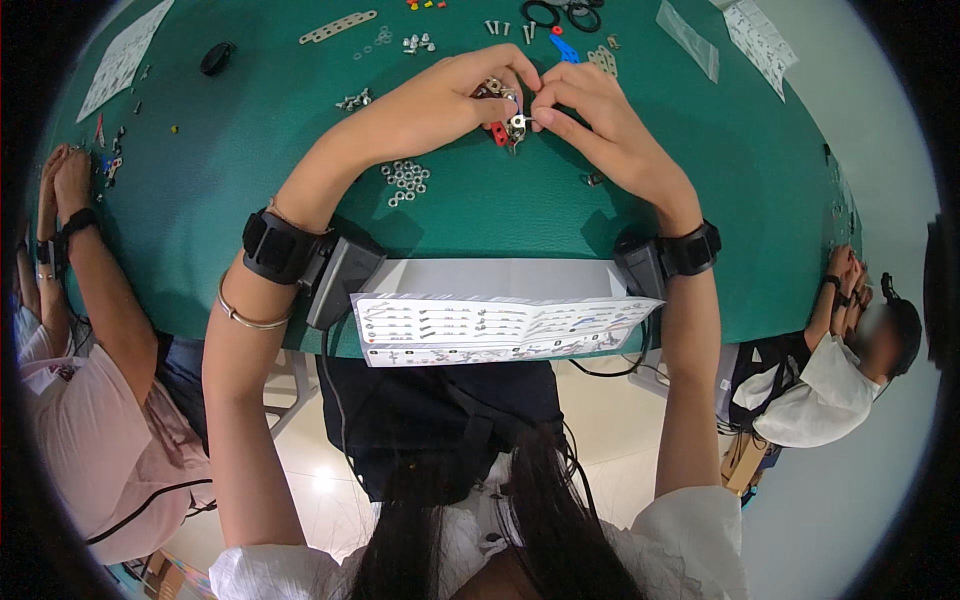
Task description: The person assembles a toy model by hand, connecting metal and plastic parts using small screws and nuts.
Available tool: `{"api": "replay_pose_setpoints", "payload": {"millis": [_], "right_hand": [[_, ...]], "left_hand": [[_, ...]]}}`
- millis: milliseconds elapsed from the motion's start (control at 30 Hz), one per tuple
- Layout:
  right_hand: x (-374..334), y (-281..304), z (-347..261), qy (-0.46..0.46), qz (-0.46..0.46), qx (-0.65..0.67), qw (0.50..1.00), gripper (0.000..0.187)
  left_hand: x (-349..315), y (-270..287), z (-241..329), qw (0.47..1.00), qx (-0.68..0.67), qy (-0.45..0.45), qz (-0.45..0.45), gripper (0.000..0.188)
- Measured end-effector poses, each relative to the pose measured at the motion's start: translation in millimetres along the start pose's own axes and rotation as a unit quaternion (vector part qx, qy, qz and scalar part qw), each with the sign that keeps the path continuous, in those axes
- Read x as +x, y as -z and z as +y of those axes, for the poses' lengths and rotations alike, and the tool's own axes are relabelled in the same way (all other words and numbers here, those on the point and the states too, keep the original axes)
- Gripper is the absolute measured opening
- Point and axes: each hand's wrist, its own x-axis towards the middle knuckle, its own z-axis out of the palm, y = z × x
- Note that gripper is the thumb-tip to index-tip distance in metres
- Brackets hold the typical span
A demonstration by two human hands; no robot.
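Over the far middle of the green table [480, 225], my left hand [455, 95] grips a small model [500, 133] built from perforated metal pieces, with a red part low on it. My right hand [592, 108] meets it from the right. Its thumb and index finger are pinched together at a silver fitting [518, 121] on the model's right side. A thin bright bit shows at those fingertips, too small to name. My fingers hide much of the model. Below my left wrist lies a cluster of silver nuts [405, 182]. A small dark piece [594, 180] rests under my right wrist.
A printed instruction sheet [500, 330] stands at the near table edge. Screws [355, 100], a perforated strip [338, 27], a blue part [563, 48], a tan plate [604, 60], black rings [540, 14] and a clear bag [688, 40] lie beyond. People sit at left and right.
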Motion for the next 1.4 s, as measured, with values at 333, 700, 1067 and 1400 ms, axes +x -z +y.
{"api": "replay_pose_setpoints", "payload": {"millis": [333,700,1067,1400], "right_hand": [[1,2,-5,0.002,0.037,0.002,0.999,0.017],[5,5,-9,-0.036,0.047,-0.006,0.998,0.019],[-2,6,-2,-0.017,0.036,0.020,0.999,0.018],[0,10,-3,-0.022,0.013,-0.017,1.000,0.017]], "left_hand": [[0,-1,-1,1.000,-0.001,-0.002,0.003,0.028],[0,0,-5,1.000,0.011,-0.004,0.005,0.025],[0,-1,-2,1.000,0.012,0.002,0.002,0.029],[1,0,-4,1.000,0.016,-0.008,0.002,0.027]]}}
